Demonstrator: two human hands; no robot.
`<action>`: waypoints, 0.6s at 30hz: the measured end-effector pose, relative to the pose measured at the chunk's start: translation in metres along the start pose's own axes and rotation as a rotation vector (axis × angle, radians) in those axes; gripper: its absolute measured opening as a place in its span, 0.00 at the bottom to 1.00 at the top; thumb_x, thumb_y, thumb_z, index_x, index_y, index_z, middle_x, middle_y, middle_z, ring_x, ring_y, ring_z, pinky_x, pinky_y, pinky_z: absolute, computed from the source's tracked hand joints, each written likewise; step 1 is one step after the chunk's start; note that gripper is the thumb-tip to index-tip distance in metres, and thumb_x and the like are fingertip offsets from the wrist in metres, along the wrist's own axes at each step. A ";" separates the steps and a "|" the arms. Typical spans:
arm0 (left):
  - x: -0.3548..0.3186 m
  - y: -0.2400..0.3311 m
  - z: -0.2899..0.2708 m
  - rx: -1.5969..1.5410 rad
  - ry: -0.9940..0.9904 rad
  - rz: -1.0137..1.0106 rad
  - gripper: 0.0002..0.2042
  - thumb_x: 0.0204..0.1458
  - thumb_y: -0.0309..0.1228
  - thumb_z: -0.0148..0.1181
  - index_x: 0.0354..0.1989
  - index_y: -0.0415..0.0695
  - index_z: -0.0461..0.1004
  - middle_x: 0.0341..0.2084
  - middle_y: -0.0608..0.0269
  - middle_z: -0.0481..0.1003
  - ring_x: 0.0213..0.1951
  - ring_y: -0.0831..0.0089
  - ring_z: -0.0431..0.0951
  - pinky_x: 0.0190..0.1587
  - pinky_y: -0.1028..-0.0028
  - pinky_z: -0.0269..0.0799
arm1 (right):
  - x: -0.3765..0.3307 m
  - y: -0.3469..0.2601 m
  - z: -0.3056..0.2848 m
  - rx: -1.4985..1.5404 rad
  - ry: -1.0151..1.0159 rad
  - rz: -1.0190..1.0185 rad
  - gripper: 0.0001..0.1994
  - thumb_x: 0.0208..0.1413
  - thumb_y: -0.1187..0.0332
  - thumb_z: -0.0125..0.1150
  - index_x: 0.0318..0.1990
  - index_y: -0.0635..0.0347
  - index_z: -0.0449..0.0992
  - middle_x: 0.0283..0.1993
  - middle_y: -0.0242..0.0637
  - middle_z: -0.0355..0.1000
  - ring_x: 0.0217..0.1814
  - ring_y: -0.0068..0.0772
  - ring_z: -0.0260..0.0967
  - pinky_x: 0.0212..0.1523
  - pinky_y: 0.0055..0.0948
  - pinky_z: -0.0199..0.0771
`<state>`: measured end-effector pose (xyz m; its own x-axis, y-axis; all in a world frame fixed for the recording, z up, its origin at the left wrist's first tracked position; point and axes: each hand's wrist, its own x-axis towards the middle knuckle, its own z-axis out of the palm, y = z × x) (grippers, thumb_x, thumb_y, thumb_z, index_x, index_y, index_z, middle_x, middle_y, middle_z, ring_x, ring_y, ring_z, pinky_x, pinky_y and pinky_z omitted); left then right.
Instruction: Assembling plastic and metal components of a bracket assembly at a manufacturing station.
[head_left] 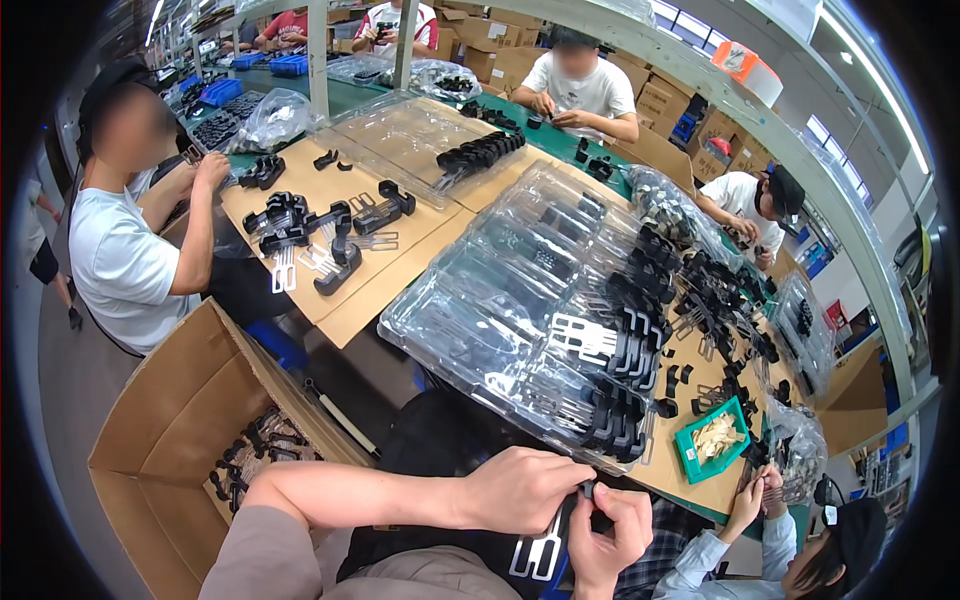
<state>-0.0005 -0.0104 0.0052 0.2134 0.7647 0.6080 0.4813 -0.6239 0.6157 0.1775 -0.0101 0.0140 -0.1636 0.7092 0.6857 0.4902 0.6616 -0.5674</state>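
Observation:
Over my lap, both hands meet on a small black plastic piece with a flat, silvery slotted metal plate [536,556] hanging beneath it. My left hand [518,488] reaches in from the left and pinches the piece's top end. Close against it, my right hand [612,528] grips the black part between thumb and fingers. The fingers cover most of the plastic, so its full shape is hidden. Just beyond my hands, similar black pieces with metal plates [612,415] lie in rows in a clear plastic tray [470,330].
A cardboard box [160,430] holding similar parts stands at my left. On the table, a green bin [690,455] contains pale strips, with loose black parts [715,300] around it. More parts [280,222] lie far left. Several people work around the table; a metal frame crosses overhead.

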 end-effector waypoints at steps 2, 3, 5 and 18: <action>-0.001 0.000 0.000 0.029 -0.023 0.009 0.15 0.51 0.19 0.61 0.48 0.36 0.76 0.29 0.58 0.79 0.25 0.61 0.78 0.28 0.68 0.74 | -0.003 0.003 0.001 -0.021 0.011 -0.006 0.12 0.39 0.86 0.71 0.33 0.65 0.83 0.34 0.41 0.78 0.30 0.34 0.73 0.33 0.26 0.76; -0.002 0.000 0.002 0.019 -0.014 0.004 0.15 0.51 0.19 0.61 0.49 0.36 0.76 0.29 0.58 0.79 0.25 0.61 0.78 0.28 0.68 0.74 | -0.006 0.006 0.001 -0.043 0.014 -0.007 0.12 0.39 0.86 0.71 0.33 0.65 0.82 0.34 0.41 0.78 0.30 0.33 0.73 0.33 0.26 0.76; -0.004 -0.001 0.006 0.000 0.005 -0.004 0.16 0.51 0.19 0.61 0.50 0.35 0.76 0.29 0.58 0.79 0.25 0.61 0.78 0.28 0.68 0.74 | -0.010 0.012 0.001 -0.087 0.020 -0.011 0.11 0.38 0.86 0.71 0.32 0.64 0.82 0.33 0.40 0.78 0.30 0.33 0.73 0.33 0.26 0.76; -0.006 0.002 0.008 -0.037 0.069 0.029 0.19 0.50 0.19 0.62 0.52 0.33 0.76 0.32 0.56 0.81 0.26 0.62 0.79 0.28 0.69 0.74 | -0.005 0.002 0.001 -0.077 0.026 -0.076 0.12 0.36 0.88 0.69 0.32 0.65 0.80 0.32 0.40 0.77 0.29 0.33 0.69 0.31 0.26 0.71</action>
<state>0.0061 -0.0145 -0.0013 0.1673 0.7345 0.6577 0.4439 -0.6518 0.6150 0.1785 -0.0119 0.0084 -0.1806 0.6506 0.7377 0.5416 0.6918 -0.4775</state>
